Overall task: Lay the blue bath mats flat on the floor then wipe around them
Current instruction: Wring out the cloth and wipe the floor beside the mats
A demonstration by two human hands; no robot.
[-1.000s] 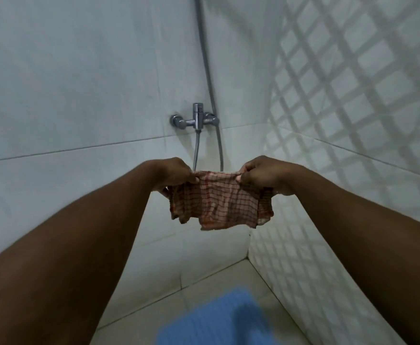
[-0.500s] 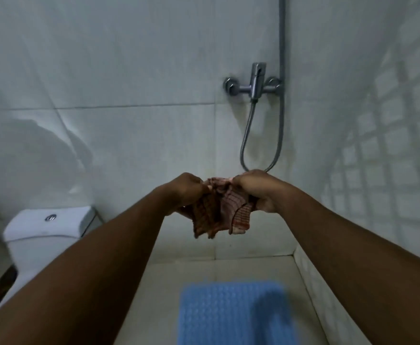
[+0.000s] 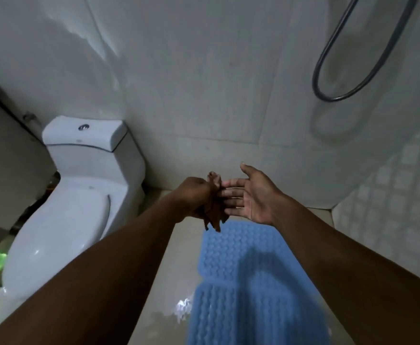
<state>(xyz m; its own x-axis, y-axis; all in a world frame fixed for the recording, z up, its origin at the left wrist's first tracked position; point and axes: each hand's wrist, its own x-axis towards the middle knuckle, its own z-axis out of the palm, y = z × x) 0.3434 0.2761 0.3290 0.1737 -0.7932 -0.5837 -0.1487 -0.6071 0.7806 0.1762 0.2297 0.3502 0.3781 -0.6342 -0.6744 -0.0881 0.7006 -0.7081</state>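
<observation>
1. The left hand (image 3: pixel 196 195) has a closed grip on the bunched cloth (image 3: pixel 214 210).
2. The right hand (image 3: pixel 251 195) is spread open, fingertips touching the cloth.
3. Two blue mats (image 3: pixel 248 270) lie flat on the floor (image 3: pixel 169 282) below.
4. Half a second ago both hands gripped the cloth.

No readable text, label, brand or number on any surface in view

1. Two mats (image 3: pixel 243 247) (image 3: pixel 251 317) lay on the floor (image 3: pixel 174 277), one beyond the other, their ends meeting.
2. The toilet (image 3: pixel 79 190) stood left of them, against the back wall (image 3: pixel 204 83).
3. A hose (image 3: pixel 360 53) hung on the wall, upper right.
4. Both hands (image 3: pixel 194 195) (image 3: pixel 251 195) were above the far mat, a cloth (image 3: pixel 214 205) between them.
</observation>
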